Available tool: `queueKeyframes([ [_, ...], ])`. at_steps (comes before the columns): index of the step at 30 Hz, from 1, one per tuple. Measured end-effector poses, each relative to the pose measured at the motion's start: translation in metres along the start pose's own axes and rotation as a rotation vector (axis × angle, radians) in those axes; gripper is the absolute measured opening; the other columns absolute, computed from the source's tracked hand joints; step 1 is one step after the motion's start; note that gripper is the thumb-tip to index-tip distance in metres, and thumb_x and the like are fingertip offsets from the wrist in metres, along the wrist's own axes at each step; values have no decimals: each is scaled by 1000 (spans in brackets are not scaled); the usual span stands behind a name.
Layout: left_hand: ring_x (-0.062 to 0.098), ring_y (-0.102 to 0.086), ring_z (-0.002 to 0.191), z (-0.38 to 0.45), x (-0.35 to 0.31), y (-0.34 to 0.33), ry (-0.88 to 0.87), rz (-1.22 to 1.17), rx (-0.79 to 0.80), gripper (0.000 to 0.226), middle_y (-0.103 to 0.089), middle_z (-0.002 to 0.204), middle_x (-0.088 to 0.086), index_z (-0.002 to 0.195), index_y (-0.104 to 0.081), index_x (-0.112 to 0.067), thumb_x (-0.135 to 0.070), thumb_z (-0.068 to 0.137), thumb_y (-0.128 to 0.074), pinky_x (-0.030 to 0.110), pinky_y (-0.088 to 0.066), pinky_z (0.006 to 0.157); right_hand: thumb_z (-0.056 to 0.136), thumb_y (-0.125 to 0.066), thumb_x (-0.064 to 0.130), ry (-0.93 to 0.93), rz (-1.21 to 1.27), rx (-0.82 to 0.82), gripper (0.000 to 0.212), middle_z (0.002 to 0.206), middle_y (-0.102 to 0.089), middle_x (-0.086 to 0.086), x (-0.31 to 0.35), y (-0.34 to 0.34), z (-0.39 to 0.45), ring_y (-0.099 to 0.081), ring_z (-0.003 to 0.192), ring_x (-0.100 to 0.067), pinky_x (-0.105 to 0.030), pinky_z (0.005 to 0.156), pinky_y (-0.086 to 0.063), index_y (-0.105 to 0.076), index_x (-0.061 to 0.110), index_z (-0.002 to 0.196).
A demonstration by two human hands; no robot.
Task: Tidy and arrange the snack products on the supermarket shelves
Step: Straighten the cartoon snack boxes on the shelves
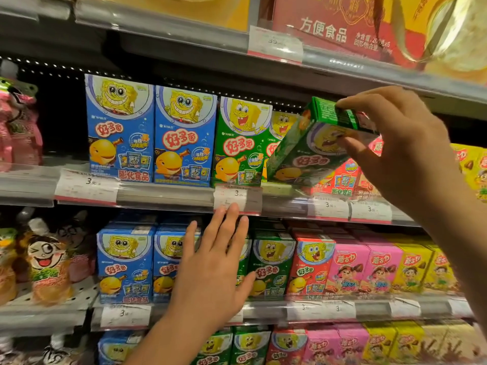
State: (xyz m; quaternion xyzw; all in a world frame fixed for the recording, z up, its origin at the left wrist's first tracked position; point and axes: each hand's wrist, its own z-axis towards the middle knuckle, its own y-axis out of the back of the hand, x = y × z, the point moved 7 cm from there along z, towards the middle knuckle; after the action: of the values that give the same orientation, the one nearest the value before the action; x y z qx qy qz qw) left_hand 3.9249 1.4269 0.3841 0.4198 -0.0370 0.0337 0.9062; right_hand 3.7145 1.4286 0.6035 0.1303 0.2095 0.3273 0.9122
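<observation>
I judge the blue boxes (151,130) already faced, while my right hand (395,146) pinches a tilted green box (313,151) right of them, unseated, and my left hand (213,270) spreads flat below.

A green snack box (313,151) with a yellow cartoon sponge character on its front is tilted, its top leaning right, pinched at that top end by the right hand (400,146) above the middle shelf (163,193) front edge. On that shelf, two blue boxes (152,133) stand upright side by side, with an upright green box (241,143) just to their right, beside the tilted one.
</observation>
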Motion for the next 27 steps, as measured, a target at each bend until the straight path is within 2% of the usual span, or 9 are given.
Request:
queueKeyframes([
  [4, 27, -8, 156, 0, -1, 0, -6, -10, -9, 92, -5, 170, 7, 161, -18, -19, -65, 87, -47, 64, -28, 115, 87, -71, 19, 27, -43, 22, 48, 128, -60, -16, 3, -7, 10, -55, 113, -38, -46, 86, -45, -60, 7, 132],
  [9, 29, -14, 155, 2, -2, 3, 6, -24, -41, 95, -12, 169, 7, 162, -10, -25, -63, 87, -54, 63, -28, 116, 86, -68, 26, 14, -31, 140, 49, 126, -60, -12, 0, -23, 22, -54, 110, -34, -39, 83, -41, -58, 15, 132],
  [14, 31, -21, 153, 5, -6, 2, 54, -36, -46, 98, -20, 166, 9, 161, -17, -14, -63, 85, -57, 62, -31, 113, 84, -76, 22, 13, 44, 272, 48, 121, -65, -8, -10, -35, 45, -60, 105, -32, -49, 86, -52, -60, 18, 129],
  [17, 32, -24, 152, 7, -8, 2, 72, -31, -50, 99, -21, 166, 11, 160, -18, -11, -64, 85, -55, 62, -32, 113, 86, -77, 20, 17, 154, 366, 45, 117, -67, -2, -16, -41, 60, -61, 101, -23, -42, 85, -53, -62, 21, 128],
  [20, 34, -25, 151, 8, -10, 1, 72, -24, -60, 100, -22, 165, 12, 160, -19, -9, -64, 84, -54, 62, -32, 113, 90, -74, 18, 12, 177, 423, 40, 116, -70, -3, -23, -52, 74, -64, 100, -25, -48, 86, -56, -64, 21, 128],
  [24, 34, -25, 151, 8, -11, 0, 75, -13, -69, 102, -22, 165, 13, 160, -19, -9, -65, 84, -57, 63, -32, 113, 92, -71, 19, -4, 148, 428, 40, 122, -70, -6, -28, -67, 78, -65, 105, -29, -50, 88, -56, -61, 19, 130],
  [27, 34, -23, 152, 8, -12, 0, 89, -3, -64, 103, -21, 165, 13, 160, -17, -9, -65, 84, -58, 63, -30, 114, 93, -70, 22, -8, 128, 370, 37, 123, -69, -6, -31, -72, 74, -64, 107, -29, -41, 85, -52, -60, 18, 128],
])
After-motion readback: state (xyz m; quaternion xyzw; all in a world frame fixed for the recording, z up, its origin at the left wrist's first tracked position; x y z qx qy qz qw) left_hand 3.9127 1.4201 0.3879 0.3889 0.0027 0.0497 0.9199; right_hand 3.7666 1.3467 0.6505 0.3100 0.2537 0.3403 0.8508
